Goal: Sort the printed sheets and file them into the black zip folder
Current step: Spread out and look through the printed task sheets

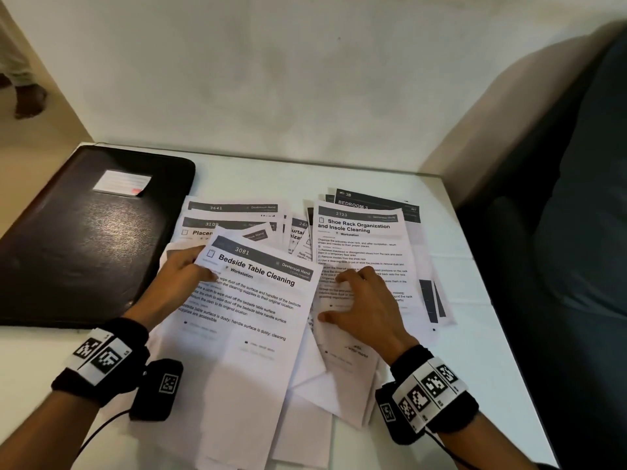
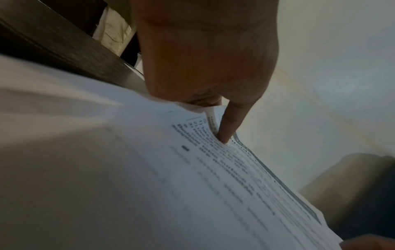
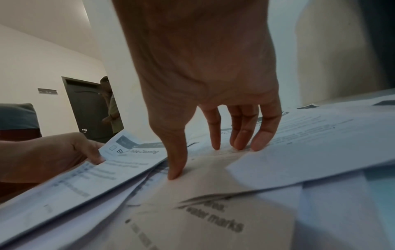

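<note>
The white table (image 1: 468,334) carries everything. The black zip folder (image 1: 84,239) lies closed at its left rear, just beside the spread of printed sheets (image 1: 359,239), which overlap loosely across the middle. The "Bedside Table Cleaning" sheet (image 1: 251,300) sits uppermost, raised at its left edge. The left hand (image 1: 176,283) pinches that edge, thumb on top. The right hand (image 1: 366,310) presses spread, straight fingers (image 3: 215,135) flat on the neighbouring sheets. Judgement: the paper is light, limp and slippery; sheets will slide and crease, so edges or corners offer the best hold.
</note>
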